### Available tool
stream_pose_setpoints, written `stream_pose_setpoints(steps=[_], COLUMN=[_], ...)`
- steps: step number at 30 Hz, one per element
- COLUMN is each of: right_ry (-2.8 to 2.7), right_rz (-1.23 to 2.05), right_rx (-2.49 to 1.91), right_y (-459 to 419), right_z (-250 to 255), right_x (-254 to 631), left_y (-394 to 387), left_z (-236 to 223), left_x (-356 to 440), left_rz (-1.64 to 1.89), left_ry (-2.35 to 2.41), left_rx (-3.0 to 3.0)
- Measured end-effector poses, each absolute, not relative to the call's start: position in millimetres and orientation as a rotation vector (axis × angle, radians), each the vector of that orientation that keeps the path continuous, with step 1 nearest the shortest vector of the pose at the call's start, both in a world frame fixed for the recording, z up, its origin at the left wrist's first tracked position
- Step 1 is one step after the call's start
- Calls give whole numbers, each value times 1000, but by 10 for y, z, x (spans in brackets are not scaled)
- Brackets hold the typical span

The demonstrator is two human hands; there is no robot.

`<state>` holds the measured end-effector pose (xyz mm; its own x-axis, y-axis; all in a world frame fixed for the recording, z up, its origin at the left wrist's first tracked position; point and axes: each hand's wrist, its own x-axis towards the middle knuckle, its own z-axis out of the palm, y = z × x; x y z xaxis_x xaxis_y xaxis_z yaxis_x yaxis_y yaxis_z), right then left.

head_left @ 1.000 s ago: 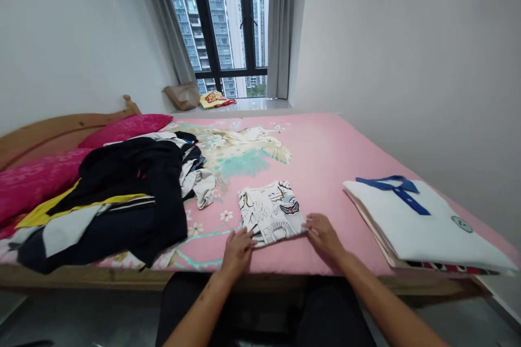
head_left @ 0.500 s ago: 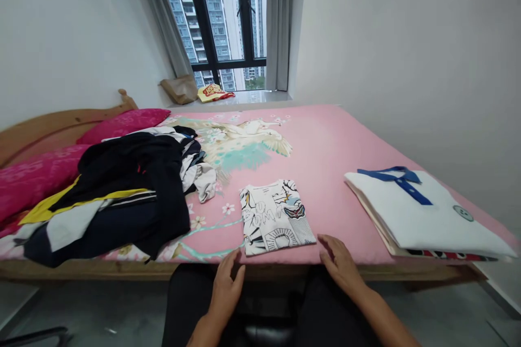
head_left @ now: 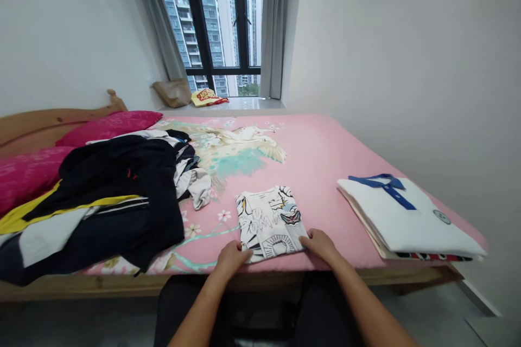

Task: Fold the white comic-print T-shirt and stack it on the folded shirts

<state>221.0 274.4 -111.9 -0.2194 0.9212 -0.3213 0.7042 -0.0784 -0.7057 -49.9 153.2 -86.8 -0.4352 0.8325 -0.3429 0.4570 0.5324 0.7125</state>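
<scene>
So, the folded white shirt (head_left: 271,219) lay flat on the pink bed (head_left: 315,157), close to the front edge; it sat between the two hands and a bit past them; the left hand (head_left: 231,258) pinched its near left corner; the right hand (head_left: 322,244) pinched its near right corner.
</scene>
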Motion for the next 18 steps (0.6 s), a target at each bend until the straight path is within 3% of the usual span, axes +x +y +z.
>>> stream_pose_setpoints(steps=[10, 18], right_ry=[-1361, -1163], right_rz=[2005, 2121], right_rx=[-1491, -1303], right_y=[2730, 3072], right_z=[-968, -1067], right_x=[2116, 2027], left_y=[1552, 1837], left_z=[-960, -892], left_x=[-395, -456], left_rz=[1035, 1215], left_ry=[1450, 1210], left_rx=[589, 447])
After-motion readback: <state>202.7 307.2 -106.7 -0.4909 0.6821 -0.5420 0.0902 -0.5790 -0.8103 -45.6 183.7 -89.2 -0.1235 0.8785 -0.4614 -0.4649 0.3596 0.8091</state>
